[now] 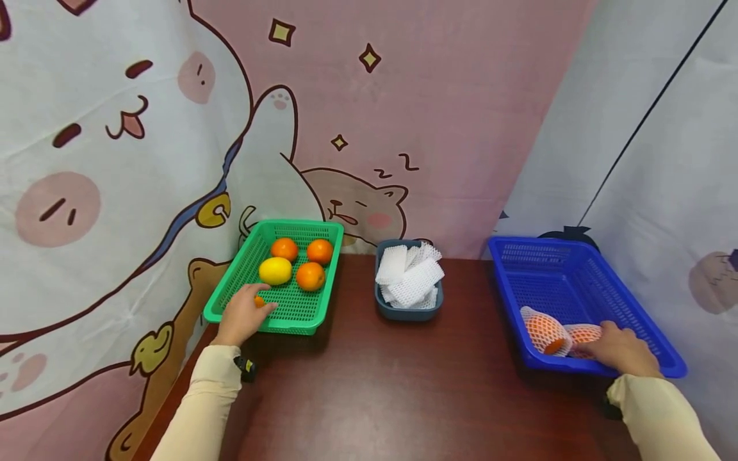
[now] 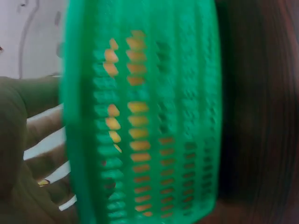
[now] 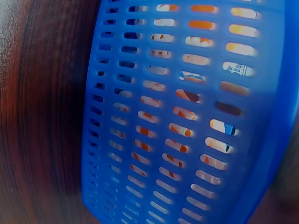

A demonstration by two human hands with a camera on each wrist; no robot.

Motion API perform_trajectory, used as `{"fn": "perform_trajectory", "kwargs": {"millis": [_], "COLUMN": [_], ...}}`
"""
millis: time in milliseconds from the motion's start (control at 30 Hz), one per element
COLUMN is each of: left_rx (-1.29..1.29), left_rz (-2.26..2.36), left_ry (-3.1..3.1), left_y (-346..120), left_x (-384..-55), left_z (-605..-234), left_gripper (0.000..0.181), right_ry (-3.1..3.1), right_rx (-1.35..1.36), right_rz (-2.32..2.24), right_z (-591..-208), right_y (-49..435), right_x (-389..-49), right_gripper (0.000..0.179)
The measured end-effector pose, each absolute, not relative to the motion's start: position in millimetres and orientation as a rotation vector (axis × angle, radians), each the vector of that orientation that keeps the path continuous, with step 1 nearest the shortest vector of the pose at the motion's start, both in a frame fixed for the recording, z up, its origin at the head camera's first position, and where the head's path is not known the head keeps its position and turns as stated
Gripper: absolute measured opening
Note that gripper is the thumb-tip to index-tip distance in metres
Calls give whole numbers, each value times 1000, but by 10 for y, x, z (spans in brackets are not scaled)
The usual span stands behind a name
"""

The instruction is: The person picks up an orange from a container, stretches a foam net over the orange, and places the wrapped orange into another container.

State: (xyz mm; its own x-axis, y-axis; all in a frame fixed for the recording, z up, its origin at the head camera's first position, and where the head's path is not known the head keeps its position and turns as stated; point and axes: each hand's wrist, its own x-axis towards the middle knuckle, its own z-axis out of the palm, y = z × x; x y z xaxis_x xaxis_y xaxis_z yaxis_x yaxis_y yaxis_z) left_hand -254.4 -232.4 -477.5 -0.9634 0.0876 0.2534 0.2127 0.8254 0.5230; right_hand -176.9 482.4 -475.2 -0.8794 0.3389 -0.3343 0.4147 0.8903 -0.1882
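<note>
My left hand (image 1: 245, 314) reaches over the near left corner of the green basket (image 1: 294, 317), thumb and fingers spread around a partly hidden orange (image 1: 259, 301). Whether they touch it cannot be made out. Beyond it lie a yellow lemon-like fruit (image 1: 275, 271) and several oranges (image 1: 311, 276). In the left wrist view, the fingers (image 2: 46, 163) show apart above the blurred basket rim. My right hand (image 1: 625, 349) is inside the blue basket (image 1: 640, 314), holding an orange in white foam net (image 1: 585, 334). Another netted orange (image 1: 542, 331) rests beside it. The blue wall hides this hand's fingers in the right wrist view.
Between the baskets stands a dark grey-blue tub (image 1: 410, 314) filled with white foam nets (image 1: 412, 278). All stand on a dark reddish-brown table (image 1: 398, 397). Printed cloth walls (image 1: 461, 115) close in the back and both sides.
</note>
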Motion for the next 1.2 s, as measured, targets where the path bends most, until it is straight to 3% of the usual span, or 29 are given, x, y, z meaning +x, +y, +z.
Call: {"fn": "perform_trajectory", "kwargs": {"millis": [367,667,1200], "left_rx": [52,76,27], "left_rz": [-659,-585,-533], "left_ry": [-2988,-3135,-3288], "left_y": [-2527,-2529,-2557], "left_x": [-2783,-2869,-2986], "left_z": [-4806,-4754,-4771], "left_gripper": [52,56,66], "right_ry": [2744,2742,2762], "right_rx": [598,615,605], "right_rz": [-357,-378,-396], "right_z": [-4756,-4756,-4783], "right_y": [4842,4856,4872], "right_x": [-1770,-1777,-1775], "right_gripper": [121,115,120]}}
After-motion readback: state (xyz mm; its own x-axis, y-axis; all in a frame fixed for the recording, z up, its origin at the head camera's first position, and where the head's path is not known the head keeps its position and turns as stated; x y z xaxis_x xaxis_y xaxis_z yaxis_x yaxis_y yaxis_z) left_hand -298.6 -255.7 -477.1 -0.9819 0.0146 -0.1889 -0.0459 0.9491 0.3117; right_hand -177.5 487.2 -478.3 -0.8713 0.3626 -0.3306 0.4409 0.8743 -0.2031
